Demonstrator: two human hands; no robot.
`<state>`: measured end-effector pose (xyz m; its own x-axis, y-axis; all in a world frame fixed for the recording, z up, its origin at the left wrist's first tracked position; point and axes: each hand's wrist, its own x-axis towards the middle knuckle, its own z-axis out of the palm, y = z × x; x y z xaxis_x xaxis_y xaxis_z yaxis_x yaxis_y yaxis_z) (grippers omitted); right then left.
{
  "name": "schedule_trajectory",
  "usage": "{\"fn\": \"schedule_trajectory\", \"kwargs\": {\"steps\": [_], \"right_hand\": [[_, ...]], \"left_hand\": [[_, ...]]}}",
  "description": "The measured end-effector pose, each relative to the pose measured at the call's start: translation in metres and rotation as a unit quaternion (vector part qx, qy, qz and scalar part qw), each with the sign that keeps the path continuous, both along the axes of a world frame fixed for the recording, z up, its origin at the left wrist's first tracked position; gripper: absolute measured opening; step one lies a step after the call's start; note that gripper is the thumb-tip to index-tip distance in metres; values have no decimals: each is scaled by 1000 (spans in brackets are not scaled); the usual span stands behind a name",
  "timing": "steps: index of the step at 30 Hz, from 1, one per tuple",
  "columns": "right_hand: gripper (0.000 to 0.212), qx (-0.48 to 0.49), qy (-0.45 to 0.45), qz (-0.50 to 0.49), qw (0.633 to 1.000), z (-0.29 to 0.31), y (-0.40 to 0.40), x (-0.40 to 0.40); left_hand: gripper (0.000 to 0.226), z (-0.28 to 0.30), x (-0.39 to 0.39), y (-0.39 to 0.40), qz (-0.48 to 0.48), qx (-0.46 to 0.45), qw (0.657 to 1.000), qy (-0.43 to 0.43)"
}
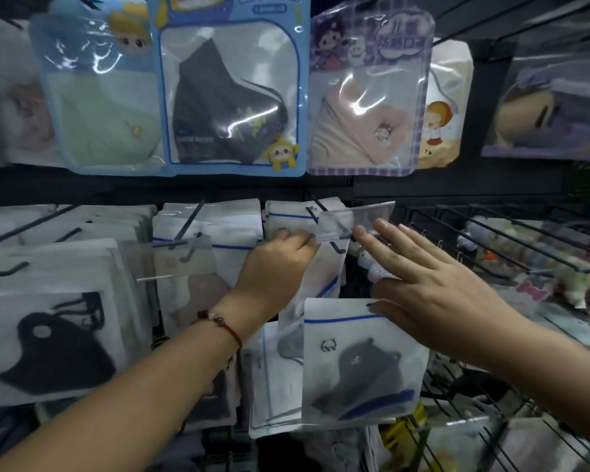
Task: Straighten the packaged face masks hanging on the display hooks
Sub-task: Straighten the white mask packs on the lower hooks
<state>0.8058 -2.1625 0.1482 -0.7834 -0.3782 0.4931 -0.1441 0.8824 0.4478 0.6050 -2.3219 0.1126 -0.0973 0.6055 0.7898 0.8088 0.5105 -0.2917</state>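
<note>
Mask packs (324, 277) hang crooked on the centre hook (334, 245), lower row. Left hand (269, 277) reaches among them; grip cannot be told. Right hand (436, 287), fingers straight, presses the front pack (361, 362). Step: squaring this hook's stack. Next: level it. Right, a wire basket (491, 233) holds soft toys.

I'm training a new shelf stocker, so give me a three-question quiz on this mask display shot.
1. True or false: the right hand has its fingers spread straight.
2. Which wrist wears the red bracelet? A) left B) right
3. Fill in: the top-row packet with the blue border holds a ____ mask.

Key: 1 true; 2 A, on the left hand that reaches in among the white packets on the hook; 3 dark, black or very dark grey.
</note>
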Motion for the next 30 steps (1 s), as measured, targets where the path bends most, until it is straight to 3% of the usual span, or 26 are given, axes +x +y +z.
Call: {"fn": "schedule_trajectory", "kwargs": {"steps": [6,9,16,22,27,30], "right_hand": [[24,7,14,1,1000,-2,1,-2],[17,11,17,4,1000,-3,1,-2],[32,3,31,14,999,-4,2,-3],[32,-7,33,17,999,-6,0,-5],[22,-13,36,25,999,-5,-1,-5],[16,-18,31,23,999,-5,0,-5]], "left_hand": [[31,3,3,-3,3,1,1000,24],[30,6,18,-14,-15,9,1000,-7],[32,10,69,-54,-147,46,984,-94],[29,-2,85,-54,-143,-44,987,-56],[21,-9,89,-41,-153,-52,983,-88],[28,-10,90,-38,-163,-50,979,-113]]}}
